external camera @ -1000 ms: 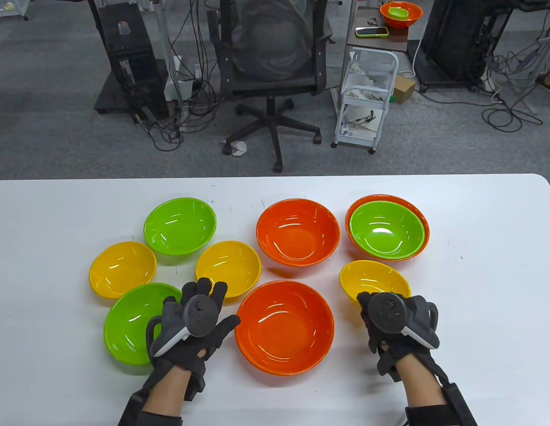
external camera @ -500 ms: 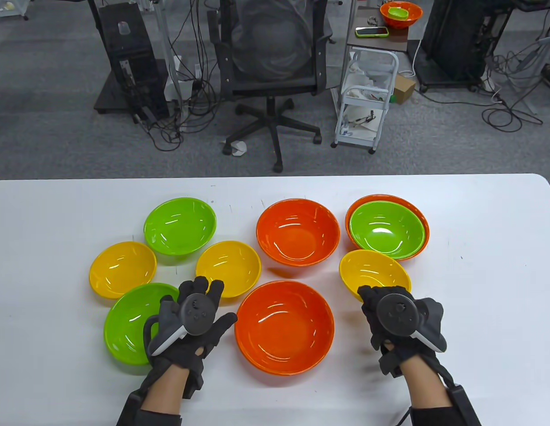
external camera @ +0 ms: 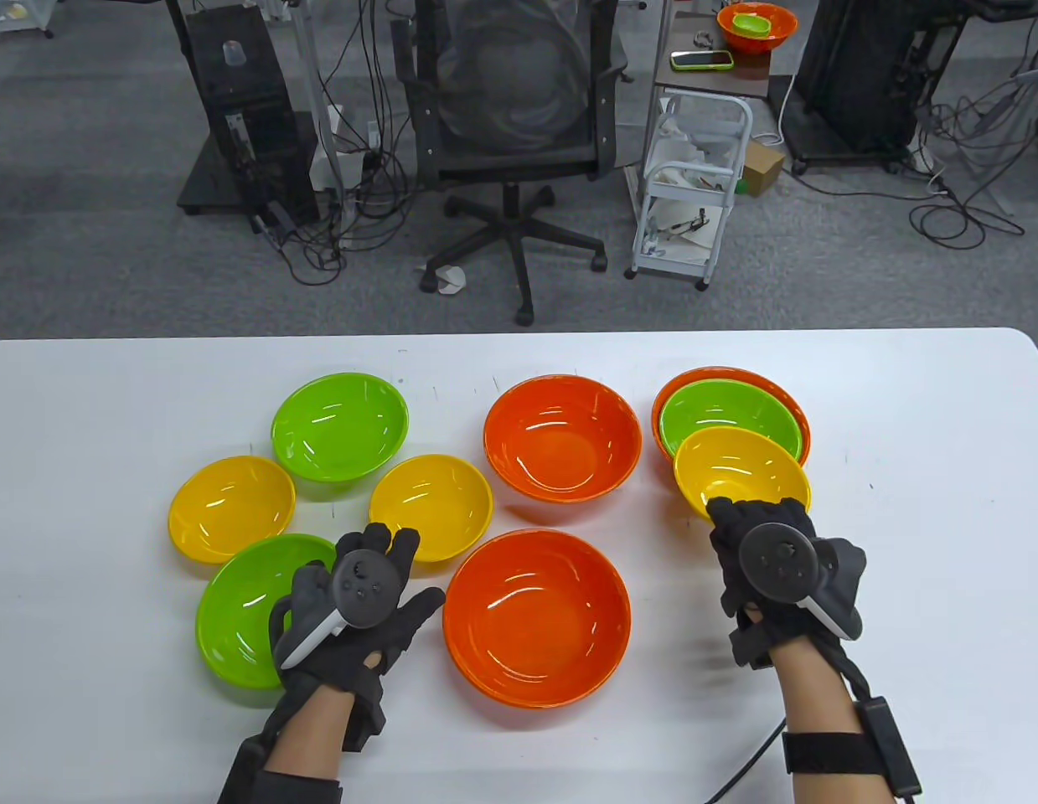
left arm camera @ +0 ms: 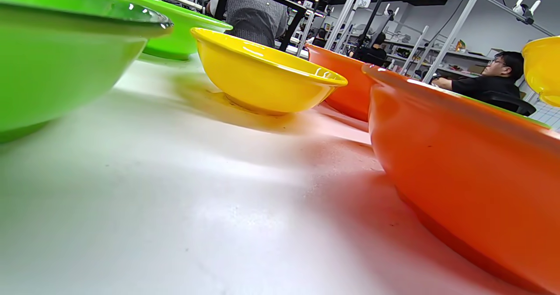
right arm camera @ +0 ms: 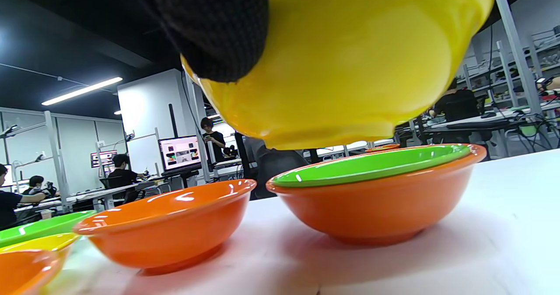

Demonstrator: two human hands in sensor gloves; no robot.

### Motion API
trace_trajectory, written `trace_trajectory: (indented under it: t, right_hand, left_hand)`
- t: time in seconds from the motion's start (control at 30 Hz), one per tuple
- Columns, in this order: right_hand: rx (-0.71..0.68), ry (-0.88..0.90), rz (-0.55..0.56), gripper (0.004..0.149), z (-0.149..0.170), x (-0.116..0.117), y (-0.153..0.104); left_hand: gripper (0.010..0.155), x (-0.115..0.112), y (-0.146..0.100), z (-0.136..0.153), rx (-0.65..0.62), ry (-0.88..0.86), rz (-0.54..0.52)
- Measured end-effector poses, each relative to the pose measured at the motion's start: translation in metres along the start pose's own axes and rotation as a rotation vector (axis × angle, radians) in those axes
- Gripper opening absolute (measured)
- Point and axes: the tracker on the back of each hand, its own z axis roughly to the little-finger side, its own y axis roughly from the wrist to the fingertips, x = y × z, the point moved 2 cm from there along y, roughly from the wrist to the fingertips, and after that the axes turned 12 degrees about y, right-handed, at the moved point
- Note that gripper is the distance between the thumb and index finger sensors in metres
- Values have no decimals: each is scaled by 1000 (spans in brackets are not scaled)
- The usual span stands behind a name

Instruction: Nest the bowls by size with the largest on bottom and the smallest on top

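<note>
My right hand (external camera: 749, 512) grips the near rim of a small yellow bowl (external camera: 741, 467) and holds it in the air, over the near edge of a green bowl (external camera: 728, 414) nested in an orange bowl (external camera: 799, 410). In the right wrist view the yellow bowl (right arm camera: 350, 67) hangs above that stack (right arm camera: 376, 207), with a gloved finger (right arm camera: 210, 28) on its side. My left hand (external camera: 401, 569) rests flat with fingers spread and empty, between a green bowl (external camera: 234, 603) and a large orange bowl (external camera: 537, 615).
Loose on the white table (external camera: 921, 519) stand an orange bowl (external camera: 562, 437), a green bowl (external camera: 340, 427) and two yellow bowls (external camera: 231, 507) (external camera: 431, 507). The left wrist view shows a yellow bowl (left arm camera: 262, 76) and an orange bowl (left arm camera: 459, 163) close by.
My right hand lifted the yellow bowl off the table and carried it away from me and to the right, toward the green-in-orange stack. The left hand stayed put.
</note>
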Motion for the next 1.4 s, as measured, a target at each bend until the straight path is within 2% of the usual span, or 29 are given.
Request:
trace_trajectory:
  t: [0.37, 0.73, 1.13, 1.4]
  right_hand:
    - [12, -32, 72, 42, 16, 14, 31]
    - [132, -38, 77, 41, 37, 41, 64]
    - [240, -73, 54, 42, 51, 59, 80]
    - [250, -111, 26, 42, 50, 66, 84]
  left_hand:
    - [81, -4, 3, 3, 13, -13, 27]
    - [81, -4, 4, -1, 10, -14, 29]
    - [81, -3, 3, -5, -9, -8, 21]
    - [81, -2, 2, -9, -25, -6, 4]
